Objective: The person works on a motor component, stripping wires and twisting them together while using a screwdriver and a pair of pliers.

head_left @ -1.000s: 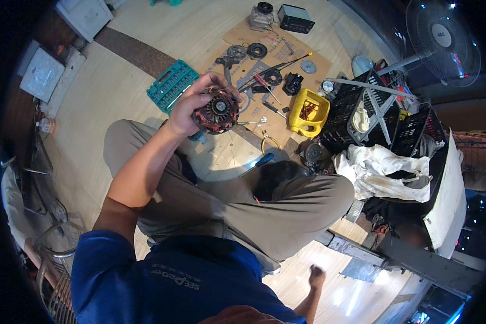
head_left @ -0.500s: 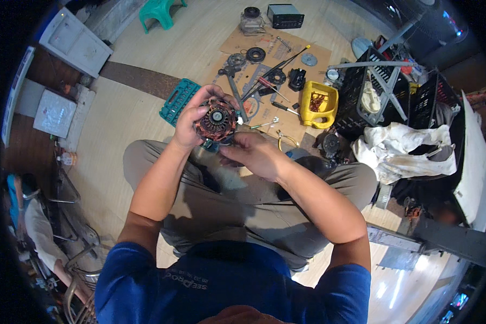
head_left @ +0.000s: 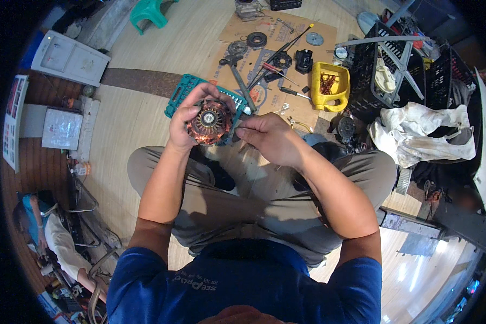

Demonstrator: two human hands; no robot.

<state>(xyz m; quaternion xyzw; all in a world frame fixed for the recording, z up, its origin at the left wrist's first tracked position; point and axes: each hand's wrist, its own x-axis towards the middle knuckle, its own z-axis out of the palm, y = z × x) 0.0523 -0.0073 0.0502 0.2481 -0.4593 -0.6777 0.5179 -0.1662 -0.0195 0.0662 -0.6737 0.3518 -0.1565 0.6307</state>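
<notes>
My left hand [head_left: 181,121] is wrapped round an alternator core [head_left: 209,120] with a ring of copper windings and a metal shaft at its centre. The core's round end faces up toward me, above my lap. At its right edge, the thumb and fingers of my right hand [head_left: 270,139] are pressed together; what they pinch, if anything, is hidden. Partly behind the left hand and the core lies a teal socket-set case [head_left: 184,85] on the floor. A hammer [head_left: 242,86] lies just beyond the hands.
Cardboard [head_left: 286,110] on the floor carries a black-handled screwdriver [head_left: 295,93], pliers [head_left: 301,125] and round parts. Right of it stand a cut yellow jug [head_left: 331,102] and a black crate [head_left: 362,92] beside white cloth [head_left: 421,129]. A green stool [head_left: 148,15] is far left; another person [head_left: 59,232] sits at left.
The view has shifted slightly, so the floor items sit higher in it. The core is turned a little in my left hand, and my right hand has moved up along its right side.
</notes>
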